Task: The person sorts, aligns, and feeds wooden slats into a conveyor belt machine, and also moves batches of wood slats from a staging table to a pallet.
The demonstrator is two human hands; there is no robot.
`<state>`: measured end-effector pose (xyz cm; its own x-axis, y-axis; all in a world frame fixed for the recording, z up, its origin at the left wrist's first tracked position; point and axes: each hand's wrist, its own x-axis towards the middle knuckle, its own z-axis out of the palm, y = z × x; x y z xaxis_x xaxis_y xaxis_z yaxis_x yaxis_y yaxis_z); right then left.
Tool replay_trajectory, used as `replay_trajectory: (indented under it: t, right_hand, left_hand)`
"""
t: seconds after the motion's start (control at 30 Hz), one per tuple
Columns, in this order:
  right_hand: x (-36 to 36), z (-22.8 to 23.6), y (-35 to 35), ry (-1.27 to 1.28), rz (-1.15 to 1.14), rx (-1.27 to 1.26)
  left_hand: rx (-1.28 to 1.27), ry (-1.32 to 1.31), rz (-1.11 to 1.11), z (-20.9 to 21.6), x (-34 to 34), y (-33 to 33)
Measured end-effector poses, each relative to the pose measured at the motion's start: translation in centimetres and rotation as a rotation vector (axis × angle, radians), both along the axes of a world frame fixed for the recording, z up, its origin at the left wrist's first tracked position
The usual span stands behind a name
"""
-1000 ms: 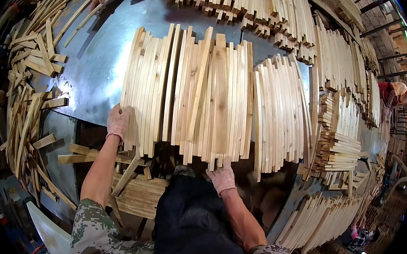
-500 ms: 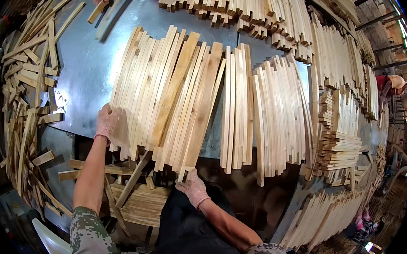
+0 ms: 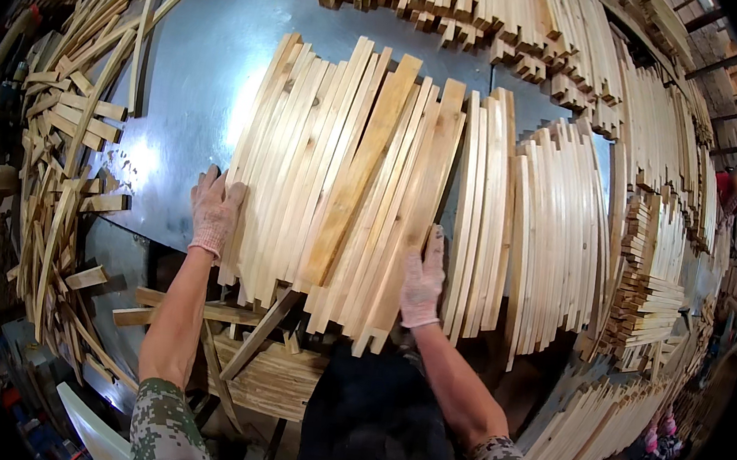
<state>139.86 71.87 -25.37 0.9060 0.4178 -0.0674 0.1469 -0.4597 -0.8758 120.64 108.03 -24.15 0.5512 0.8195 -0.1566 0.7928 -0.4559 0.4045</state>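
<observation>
A row of pale wooden strips (image 3: 303, 170) lies side by side on the metal table, their near ends jutting past its front edge. Across its top slants a darker yellowish strip (image 3: 363, 172). My left hand (image 3: 213, 212), in a light knit glove, lies against the row's left side with its fingers stretched out. On the opposite side, my gloved right hand (image 3: 422, 281) rests along the rightmost strips, fingers extended forward. Neither hand is wrapped round a strip. Just right of that hand lies a narrower group of strips (image 3: 483, 214).
Another group of strips (image 3: 558, 239) lies farther right, and stacked strips (image 3: 487, 15) fill the far side. Loose offcuts (image 3: 77, 127) pile up along the left of the metal table (image 3: 196, 80). Below the front edge are boards (image 3: 275, 370). A person (image 3: 736, 190) is at the far right.
My right hand has left the strips' near ends and moved forward to the row's right side. My left hand's fingers have straightened. The view has shifted; the co-worker's hands at the far left are gone.
</observation>
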Motion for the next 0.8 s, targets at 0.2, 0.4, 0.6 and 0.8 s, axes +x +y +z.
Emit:
replay_trajectory:
  t: [0.2, 0.4, 0.6, 0.8]
  right_hand:
    - [-2.6, 2.4, -1.3, 0.290, -0.094, 0.153]
    - [-9.2, 3.0, -6.7, 0.214, -0.112, 0.030]
    - [-11.1, 1.8, -9.2, 0.900, -0.524, 0.232]
    - [-6.9, 1.7, -7.5, 1.252, -0.422, 0.292]
  left_hand:
    - [-0.057, 0.013, -0.031, 0.5, -3.0, -3.4]
    - [-0.065, 0.161, -0.194, 3.5, -7.5, -6.1]
    - [0.073, 0.215, -0.328, 2.7, -5.9, -3.2]
    - [-0.014, 0.120, -0.195, 1.7, -4.3, -5.1]
